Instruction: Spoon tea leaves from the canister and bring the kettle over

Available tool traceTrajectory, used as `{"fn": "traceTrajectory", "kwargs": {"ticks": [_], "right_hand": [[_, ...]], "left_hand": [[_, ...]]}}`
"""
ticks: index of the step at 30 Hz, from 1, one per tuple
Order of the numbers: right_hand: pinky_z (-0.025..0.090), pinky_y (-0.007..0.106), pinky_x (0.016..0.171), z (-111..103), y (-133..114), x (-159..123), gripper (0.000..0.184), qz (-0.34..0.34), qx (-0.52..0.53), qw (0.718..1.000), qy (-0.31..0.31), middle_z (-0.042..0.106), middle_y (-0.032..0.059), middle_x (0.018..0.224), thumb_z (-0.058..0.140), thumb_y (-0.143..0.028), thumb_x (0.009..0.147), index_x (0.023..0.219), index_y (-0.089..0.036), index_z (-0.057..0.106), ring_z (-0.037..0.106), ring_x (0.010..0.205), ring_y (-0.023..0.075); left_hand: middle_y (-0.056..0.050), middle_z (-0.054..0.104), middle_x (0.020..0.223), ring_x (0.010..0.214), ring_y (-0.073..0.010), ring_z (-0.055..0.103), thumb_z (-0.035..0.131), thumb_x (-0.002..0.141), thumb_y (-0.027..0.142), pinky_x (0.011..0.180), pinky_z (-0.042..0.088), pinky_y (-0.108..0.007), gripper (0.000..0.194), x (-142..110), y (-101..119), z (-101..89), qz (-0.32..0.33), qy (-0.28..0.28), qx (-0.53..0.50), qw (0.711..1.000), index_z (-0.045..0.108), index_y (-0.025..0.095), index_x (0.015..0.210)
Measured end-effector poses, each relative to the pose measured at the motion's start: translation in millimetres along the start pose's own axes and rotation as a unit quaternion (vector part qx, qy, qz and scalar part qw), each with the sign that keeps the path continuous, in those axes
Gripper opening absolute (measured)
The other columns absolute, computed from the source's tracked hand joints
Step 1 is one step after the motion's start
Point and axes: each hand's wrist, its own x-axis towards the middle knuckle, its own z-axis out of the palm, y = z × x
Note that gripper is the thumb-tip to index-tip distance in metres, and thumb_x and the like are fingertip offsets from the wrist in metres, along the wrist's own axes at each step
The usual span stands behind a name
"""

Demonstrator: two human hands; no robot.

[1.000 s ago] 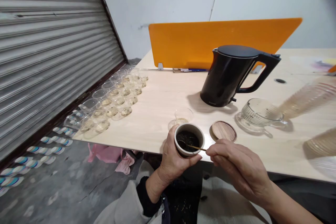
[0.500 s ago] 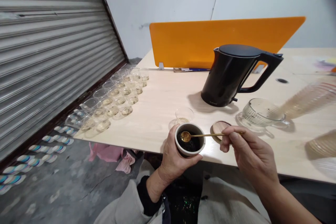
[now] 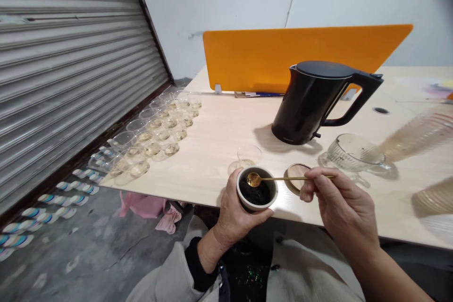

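My left hand (image 3: 231, 214) is wrapped round a small pale canister (image 3: 257, 207), tilted toward me at the table's front edge. Dark loose material, like tea leaves, lies inside it. Between the fingertips of my right hand (image 3: 341, 203) is the handle of a long thin gold spoon (image 3: 283, 179). Its bowl is over the canister's mouth; whether it touches the leaves I cannot tell. Just behind the canister stands a clear plastic cup (image 3: 249, 153) with a little pale content at its bottom. A round wooden lid (image 3: 296, 174) lies beside my right fingertips.
A black electric kettle (image 3: 307, 104) stands behind my hands, before an orange divider (image 3: 247, 56). To the right are a glass cup (image 3: 350, 153) and stacked plastic cups (image 3: 421, 134). Rows of clear cups (image 3: 155, 137) line the table's left side.
The spoon and my right hand have shifted slightly to the right and up over the canister. My left hand and the canister have stayed nearly still.
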Motion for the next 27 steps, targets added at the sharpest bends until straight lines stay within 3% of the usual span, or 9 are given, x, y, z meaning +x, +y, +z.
{"fn": "traceTrajectory", "kwargs": {"ticks": [5,9,11,14,16,25,27], "right_hand": [[0.051,0.029,0.062,-1.8,-6.0,15.0,0.009,-0.007,0.037,0.996,0.084,0.062,0.0017,0.082,0.065,-0.028,0.098,0.100,-0.023,0.073,0.059,0.069,0.0133],[0.053,0.032,0.068,4.6,-11.2,25.3,0.011,-0.071,-0.011,0.991,0.110,0.061,0.0006,0.079,0.062,-0.028,0.100,0.104,-0.024,0.072,0.060,0.068,0.0143],[0.053,0.033,0.070,8.5,-9.3,27.8,0.013,-0.124,-0.091,0.985,0.083,0.062,0.0008,0.080,0.060,-0.026,0.101,0.106,-0.025,0.071,0.062,0.070,0.0155],[0.052,0.031,0.069,13.1,1.2,30.6,0.017,-0.171,-0.222,0.958,-0.063,0.065,0.0018,0.086,0.057,-0.022,0.101,0.109,-0.027,0.071,0.064,0.074,0.0155],[0.052,0.030,0.068,14.7,9.2,32.3,0.019,-0.176,-0.254,0.943,-0.123,0.065,0.0020,0.089,0.056,-0.020,0.101,0.111,-0.026,0.070,0.064,0.075,0.0148],[0.051,0.029,0.072,10.8,7.6,29.9,0.021,-0.171,-0.221,0.960,-0.028,0.063,0.0008,0.085,0.054,-0.016,0.102,0.112,-0.026,0.069,0.063,0.075,0.0142],[0.052,0.029,0.073,12.8,7.9,30.0,0.022,-0.185,-0.215,0.959,-0.031,0.064,0.0014,0.088,0.054,-0.015,0.101,0.113,-0.026,0.069,0.064,0.078,0.0143]], "left_hand": [[-0.013,0.057,0.143,0.132,-0.0373,0.057,0.094,0.061,0.044,0.116,0.044,-0.058,0.108,0.0,-1.1,0.5,0.001,0.003,0.002,1.000,0.035,0.026,0.150],[-0.012,0.057,0.143,0.132,-0.0370,0.057,0.094,0.062,0.043,0.114,0.045,-0.058,0.106,0.6,0.3,0.2,0.012,0.003,0.004,1.000,0.035,0.026,0.149],[-0.012,0.058,0.142,0.131,-0.0369,0.058,0.094,0.062,0.042,0.113,0.046,-0.058,0.106,0.7,0.5,0.3,0.014,0.002,0.006,1.000,0.035,0.026,0.149],[-0.012,0.057,0.143,0.132,-0.0370,0.057,0.094,0.062,0.042,0.114,0.045,-0.059,0.106,0.3,-0.6,1.0,0.009,0.004,0.007,1.000,0.035,0.027,0.149],[-0.013,0.055,0.145,0.134,-0.0371,0.055,0.094,0.062,0.042,0.115,0.044,-0.059,0.106,-0.2,-1.7,1.5,0.005,0.001,0.003,1.000,0.036,0.026,0.149],[-0.013,0.054,0.147,0.135,-0.0370,0.055,0.095,0.061,0.042,0.115,0.045,-0.058,0.109,-1.0,-4.6,1.8,0.016,0.004,0.002,1.000,0.033,0.027,0.150],[-0.013,0.054,0.146,0.135,-0.0371,0.055,0.094,0.061,0.041,0.115,0.044,-0.059,0.108,-0.3,-4.0,1.9,0.014,0.003,0.004,1.000,0.034,0.027,0.150]]}}
